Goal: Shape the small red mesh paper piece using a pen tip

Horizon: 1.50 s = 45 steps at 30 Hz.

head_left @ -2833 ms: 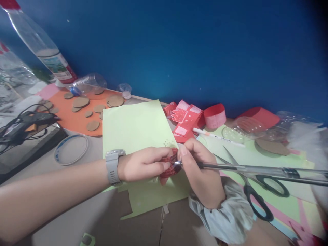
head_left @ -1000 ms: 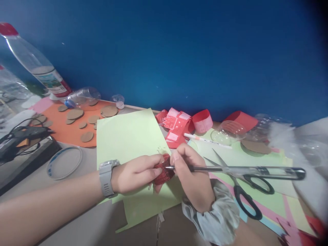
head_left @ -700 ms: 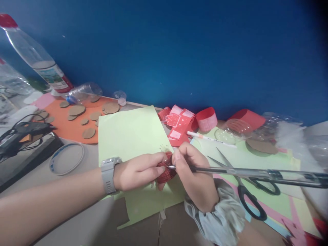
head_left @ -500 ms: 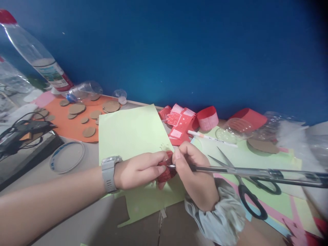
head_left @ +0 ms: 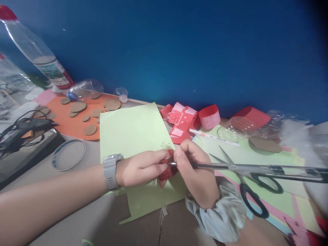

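Observation:
My left hand (head_left: pixel 143 168), with a grey watch on its wrist, pinches a small red piece with a dark dotted pattern (head_left: pixel 167 173). Its fingers hide part of the piece. Closed around a pen with a clear barrel (head_left: pixel 289 169), my right hand (head_left: pixel 196 167) brings the tip against or very near the red piece, close to my left fingertips. Both hands are over a light green sheet of paper (head_left: pixel 128 131) with faint marks near its right edge. Scissors with black handles (head_left: pixel 264 211) lie partly opened to the right, behind the pen.
Cardboard discs (head_left: pixel 78 106) lie on orange paper (head_left: pixel 65 124) at the left, beside a tape ring (head_left: pixel 53 160) and plastic bottles (head_left: pixel 55 73). Beyond my hands are red paper shapes (head_left: pixel 183 119) and a white marker (head_left: pixel 214 136). A blue wall (head_left: pixel 164 51) stands behind.
The view has shifted slightly, so everything appears a little to the right and higher. My hands keep the same hold on the red piece and pen, with the tip still beside my left fingers.

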Each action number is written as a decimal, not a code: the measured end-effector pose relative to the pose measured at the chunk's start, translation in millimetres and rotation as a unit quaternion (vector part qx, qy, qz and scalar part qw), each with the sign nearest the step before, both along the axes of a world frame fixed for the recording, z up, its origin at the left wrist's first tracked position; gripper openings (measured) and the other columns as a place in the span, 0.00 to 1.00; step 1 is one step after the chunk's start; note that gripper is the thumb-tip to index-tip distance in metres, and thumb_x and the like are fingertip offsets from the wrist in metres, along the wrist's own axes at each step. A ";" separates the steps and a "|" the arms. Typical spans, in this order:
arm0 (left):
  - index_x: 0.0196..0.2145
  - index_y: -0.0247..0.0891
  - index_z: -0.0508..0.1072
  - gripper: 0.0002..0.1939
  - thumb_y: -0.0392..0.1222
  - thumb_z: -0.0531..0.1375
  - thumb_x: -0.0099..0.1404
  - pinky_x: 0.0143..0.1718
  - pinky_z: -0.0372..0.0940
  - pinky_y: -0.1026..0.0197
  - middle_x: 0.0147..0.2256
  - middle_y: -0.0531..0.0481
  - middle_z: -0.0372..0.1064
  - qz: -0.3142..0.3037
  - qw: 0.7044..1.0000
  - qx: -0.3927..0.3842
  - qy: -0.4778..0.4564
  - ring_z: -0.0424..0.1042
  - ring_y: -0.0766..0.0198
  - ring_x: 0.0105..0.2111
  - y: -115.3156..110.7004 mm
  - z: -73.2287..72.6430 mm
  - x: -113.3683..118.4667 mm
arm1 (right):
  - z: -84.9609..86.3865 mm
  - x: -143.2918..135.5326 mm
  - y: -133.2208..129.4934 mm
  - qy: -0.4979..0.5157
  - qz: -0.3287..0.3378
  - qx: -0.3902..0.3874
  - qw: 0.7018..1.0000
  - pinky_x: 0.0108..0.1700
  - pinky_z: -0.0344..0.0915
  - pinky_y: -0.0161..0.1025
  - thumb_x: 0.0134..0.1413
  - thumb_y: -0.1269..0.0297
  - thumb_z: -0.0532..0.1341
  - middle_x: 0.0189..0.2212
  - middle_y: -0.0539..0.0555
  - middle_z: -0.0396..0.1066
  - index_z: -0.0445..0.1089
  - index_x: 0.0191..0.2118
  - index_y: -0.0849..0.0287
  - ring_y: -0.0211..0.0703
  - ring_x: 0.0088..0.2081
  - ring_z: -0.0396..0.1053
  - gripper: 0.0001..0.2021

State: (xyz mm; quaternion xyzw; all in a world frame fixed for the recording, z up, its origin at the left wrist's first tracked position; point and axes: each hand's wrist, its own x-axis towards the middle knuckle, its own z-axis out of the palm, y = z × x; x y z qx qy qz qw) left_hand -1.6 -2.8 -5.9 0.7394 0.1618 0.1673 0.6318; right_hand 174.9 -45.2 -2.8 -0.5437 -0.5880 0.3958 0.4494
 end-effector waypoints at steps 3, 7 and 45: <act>0.36 0.37 0.60 0.09 0.39 0.45 0.74 0.39 0.64 0.59 0.30 0.48 0.69 0.002 1.000 -0.004 0.002 0.68 0.61 0.32 -0.1 0.4 0.1 | 0.5 0.1 0.2 0.002 0.011 -0.001 1.000 0.24 0.53 0.34 0.57 0.71 0.53 0.19 0.45 0.55 0.54 0.24 0.56 0.34 0.22 0.54 0.11; 0.35 0.37 0.60 0.10 0.40 0.45 0.74 0.39 0.64 0.59 0.30 0.47 0.69 0.000 1.000 -0.001 0.002 0.68 0.61 0.32 0.1 0.9 0.0 | 0.5 -0.5 0.6 0.012 -0.002 -0.006 1.000 0.24 0.53 0.34 0.57 0.70 0.53 0.19 0.45 0.54 0.53 0.24 0.55 0.34 0.22 0.53 0.12; 0.35 0.36 0.60 0.10 0.41 0.45 0.74 0.39 0.63 0.60 0.31 0.47 0.68 -0.001 1.000 -0.004 0.006 0.67 0.62 0.32 0.2 1.2 0.2 | 1.3 -0.3 1.3 0.020 0.016 -0.009 1.000 0.24 0.52 0.33 0.58 0.71 0.52 0.19 0.44 0.53 0.53 0.24 0.55 0.34 0.22 0.51 0.12</act>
